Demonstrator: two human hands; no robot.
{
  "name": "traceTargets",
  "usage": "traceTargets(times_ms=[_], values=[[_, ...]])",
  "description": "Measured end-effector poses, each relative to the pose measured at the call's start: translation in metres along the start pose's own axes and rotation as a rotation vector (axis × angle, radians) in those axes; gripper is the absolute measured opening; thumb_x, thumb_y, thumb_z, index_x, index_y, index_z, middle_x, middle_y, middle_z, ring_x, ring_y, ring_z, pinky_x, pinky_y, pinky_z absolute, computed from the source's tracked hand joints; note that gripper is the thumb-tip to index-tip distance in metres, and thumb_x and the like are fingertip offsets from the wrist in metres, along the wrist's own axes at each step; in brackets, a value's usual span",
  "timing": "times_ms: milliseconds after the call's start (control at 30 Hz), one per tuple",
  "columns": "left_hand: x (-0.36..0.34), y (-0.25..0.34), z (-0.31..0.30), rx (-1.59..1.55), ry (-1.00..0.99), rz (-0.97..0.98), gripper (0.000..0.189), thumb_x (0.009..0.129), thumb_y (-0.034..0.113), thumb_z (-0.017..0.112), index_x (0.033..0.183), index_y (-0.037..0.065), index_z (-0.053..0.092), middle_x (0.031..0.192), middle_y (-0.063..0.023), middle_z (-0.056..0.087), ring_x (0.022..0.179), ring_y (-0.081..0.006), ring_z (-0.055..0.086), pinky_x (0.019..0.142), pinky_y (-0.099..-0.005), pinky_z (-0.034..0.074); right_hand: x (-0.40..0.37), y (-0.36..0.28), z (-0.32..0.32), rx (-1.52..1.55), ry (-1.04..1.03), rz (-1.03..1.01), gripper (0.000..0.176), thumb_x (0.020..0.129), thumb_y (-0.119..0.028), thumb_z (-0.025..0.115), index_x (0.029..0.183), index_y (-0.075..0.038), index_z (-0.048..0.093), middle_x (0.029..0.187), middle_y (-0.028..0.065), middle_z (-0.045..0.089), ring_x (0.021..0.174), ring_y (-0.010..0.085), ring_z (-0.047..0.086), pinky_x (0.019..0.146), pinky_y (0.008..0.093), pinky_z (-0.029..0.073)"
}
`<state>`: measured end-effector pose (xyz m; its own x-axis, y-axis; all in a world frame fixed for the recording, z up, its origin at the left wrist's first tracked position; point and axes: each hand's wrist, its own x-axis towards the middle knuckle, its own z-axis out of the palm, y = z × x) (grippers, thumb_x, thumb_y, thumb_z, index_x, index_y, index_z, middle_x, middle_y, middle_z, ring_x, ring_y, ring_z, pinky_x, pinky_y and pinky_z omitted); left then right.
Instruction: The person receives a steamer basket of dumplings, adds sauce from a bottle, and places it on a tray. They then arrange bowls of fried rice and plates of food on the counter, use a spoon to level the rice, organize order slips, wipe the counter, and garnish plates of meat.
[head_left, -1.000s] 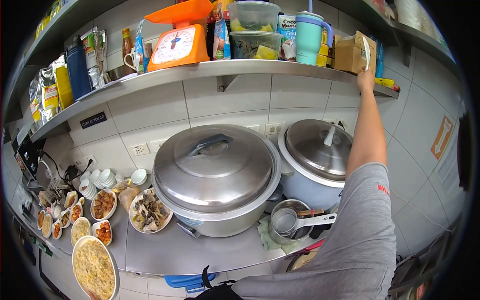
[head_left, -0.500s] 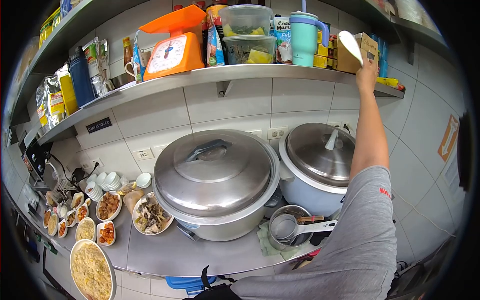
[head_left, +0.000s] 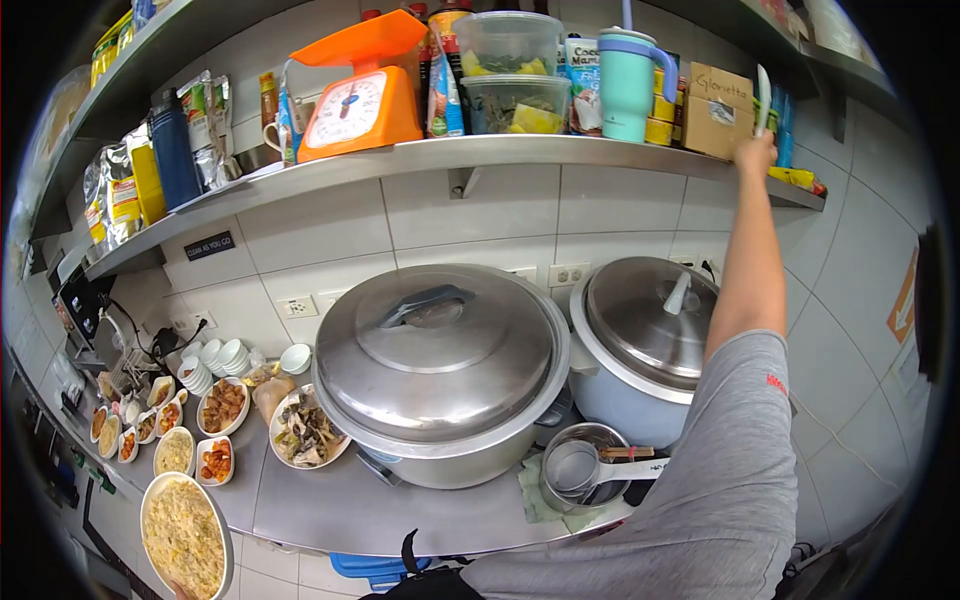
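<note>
Raised to the right end of the shelf, my right hand (head_left: pixel 755 153) is closed round a white rice paddle (head_left: pixel 764 92), its blade pointing up. Just left of this hand stands a cardboard box (head_left: pixel 718 112) with handwriting on it; a yellow packet (head_left: pixel 797 180) lies to its right. At the lower left, an oval white dish of fried rice (head_left: pixel 185 535) is held up in front of the counter edge. Only the fingers of my left hand (head_left: pixel 180 590) show at the dish's bottom rim; the rest is hidden.
A large lidded pot (head_left: pixel 440 365) and a lidded rice cooker (head_left: pixel 650 340) fill the counter's back. A metal bowl (head_left: pixel 625 492) holds a measuring scoop (head_left: pixel 575 467). Several food dishes stand left. An orange scale (head_left: pixel 362 110) and a teal tumbler (head_left: pixel 625 90) sit on the shelf.
My right hand has moved right and slightly down along the shelf, turning the rice paddle upright and edge-on. The box is now more exposed. The fried rice dish stays about where it was.
</note>
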<state>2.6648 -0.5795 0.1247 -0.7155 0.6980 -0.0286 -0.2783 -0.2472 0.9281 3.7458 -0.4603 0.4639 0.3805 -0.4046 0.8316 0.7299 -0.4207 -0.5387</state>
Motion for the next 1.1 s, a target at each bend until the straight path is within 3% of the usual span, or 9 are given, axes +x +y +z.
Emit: traceTargets(times_ms=[100, 233, 267, 467, 700, 767, 833, 967, 1100], values=[[-0.001, 0.001, -0.005, -0.042, 0.03, -0.012, 0.064, 0.099, 0.045, 0.043, 0.146, 0.003, 0.03, 0.143, -0.0226, 0.041, 0.13, -0.0361, 0.042, 0.108, -0.047, 0.04, 0.021, 0.054, 0.036, 0.285, -0.406, 0.281, 0.031, 0.087, -0.019, 0.063, 0.111, -0.001, 0.056, 0.096, 0.0211, 0.066, 0.089, 0.0353, 0.065, 0.077, 0.0441, 0.051], [-0.024, 0.016, 0.008, -0.025, 0.002, 0.038, 0.064, 0.099, 0.044, 0.043, 0.146, 0.004, 0.029, 0.143, -0.0219, 0.041, 0.131, -0.0357, 0.042, 0.109, -0.0474, 0.038, -0.023, -0.02, -0.034, -0.141, -0.433, -0.011, 0.049, 0.082, -0.034, 0.071, 0.112, 0.003, 0.057, 0.108, 0.0264, 0.064, 0.097, 0.0411, 0.064, 0.084, 0.0449, 0.05], [-0.019, 0.013, 0.0, -0.01, -0.013, 0.069, 0.064, 0.099, 0.045, 0.043, 0.147, 0.004, 0.028, 0.143, -0.0217, 0.04, 0.131, -0.0352, 0.042, 0.109, -0.0474, 0.039, -0.031, -0.034, -0.049, -0.153, -0.446, 0.027, 0.054, 0.082, -0.037, 0.071, 0.119, 0.0, 0.056, 0.112, 0.0245, 0.064, 0.107, 0.04, 0.061, 0.09, 0.0458, 0.048], [-0.022, 0.023, 0.005, 0.022, 0.022, 0.066, 0.062, 0.099, 0.043, 0.043, 0.146, 0.004, 0.03, 0.143, -0.0214, 0.041, 0.131, -0.0335, 0.043, 0.106, -0.0465, 0.042, -0.033, -0.032, -0.065, -0.061, -0.546, 0.045, 0.044, 0.081, -0.039, 0.071, 0.106, -0.003, 0.065, 0.106, 0.02, 0.068, 0.101, 0.0358, 0.064, 0.086, 0.0424, 0.05], [0.022, -0.002, -0.048, -0.071, -0.021, 0.002, 0.063, 0.099, 0.045, 0.043, 0.146, 0.006, 0.029, 0.145, -0.0195, 0.041, 0.13, -0.0318, 0.045, 0.102, -0.0438, 0.046, -0.01, -0.046, -0.055, 0.171, -0.111, 0.154, 0.041, 0.088, -0.043, 0.061, 0.1, -0.005, 0.066, 0.095, 0.0192, 0.069, 0.092, 0.0364, 0.065, 0.08, 0.0424, 0.049], [0.044, -0.016, -0.077, -0.26, -0.068, -0.022, 0.052, 0.101, 0.037, 0.043, 0.138, 0.0, 0.041, 0.134, -0.0146, 0.054, 0.118, -0.0247, 0.057, 0.099, -0.0383, 0.049, 0.002, -0.05, -0.058, 0.215, -0.224, 0.133, 0.045, 0.092, -0.046, 0.056, 0.102, -0.004, 0.066, 0.09, 0.0164, 0.07, 0.086, 0.0341, 0.065, 0.076, 0.0438, 0.048], [0.038, -0.015, -0.08, -0.219, -0.032, -0.021, 0.056, 0.1, 0.04, 0.042, 0.138, -0.001, 0.039, 0.133, -0.0147, 0.053, 0.12, -0.0254, 0.055, 0.1, -0.0387, 0.047, -0.008, -0.061, -0.06, 0.573, -0.162, 0.086, 0.047, 0.095, -0.046, 0.052, 0.103, -0.003, 0.067, 0.084, 0.0083, 0.069, 0.068, 0.0224, 0.061, 0.064, 0.0356, 0.045], [0.047, -0.007, -0.097, -0.217, -0.033, -0.074, 0.053, 0.101, 0.038, 0.041, 0.136, -0.002, 0.04, 0.132, -0.0158, 0.054, 0.117, -0.0263, 0.058, 0.096, -0.039, 0.049, -0.083, -0.15, -0.197, 1.075, -0.568, 0.393, 0.044, 0.101, -0.041, 0.044, 0.123, -0.006, 0.059, 0.093, -0.0008, 0.063, 0.048, 0.0015, 0.031, 0.047, 0.0209, 0.027], [0.063, 0.001, -0.117, -0.237, -0.02, -0.105, 0.05, 0.101, 0.035, 0.041, 0.134, -0.002, 0.042, 0.13, -0.0163, 0.055, 0.116, -0.0267, 0.058, 0.096, -0.0397, 0.05, -0.213, -0.202, -0.356, 1.331, -0.94, 0.495, 0.052, 0.104, -0.041, 0.036, 0.136, -0.002, 0.046, 0.092, 0.0004, 0.06, 0.042, 0.0019, 0.029, 0.04, 0.0192, 0.023]])
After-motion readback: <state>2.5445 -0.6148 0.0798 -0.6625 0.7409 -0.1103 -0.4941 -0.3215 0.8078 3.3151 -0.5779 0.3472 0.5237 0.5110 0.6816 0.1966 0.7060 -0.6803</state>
